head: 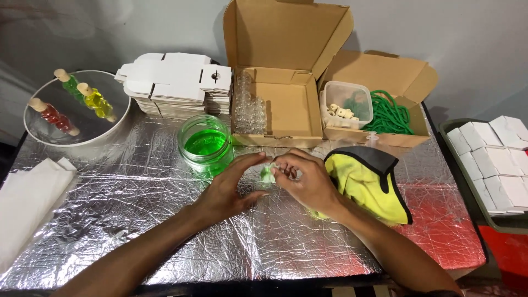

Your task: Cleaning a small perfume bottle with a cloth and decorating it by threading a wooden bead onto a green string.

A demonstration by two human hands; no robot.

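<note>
At the centre of the frame the fingers (281,165) of the right hand (305,179) are pinched closed on a small pale green piece (268,174), too small to identify for certain, though it looks like a soft wad or tiny bottle. The left hand (231,190) curves around it from the left, thumb and forefinger spread in an open arc, its fingertips close to the piece; whether they touch it cannot be told. Both hands hover just above the crinkled foil surface (137,209). For a piece this small, a light pinch at the tips seems best, with the left hand cupped close as a guard against a drop. Just above and left of the hands stands an open glass jar of green liquid (206,144), near enough that a careless wrist could tip it, so the work is better kept low and clear of its rim. To the right, touching the right wrist, lies a yellow cloth with a dark edge (368,181). Further up are an open cardboard box (286,104) with clear little bottles (250,107) along its left wall, a stack of flat white cartons (176,82), and in the upper left a round bowl (71,129) holding corked vials of red, yellow and green.
</note>
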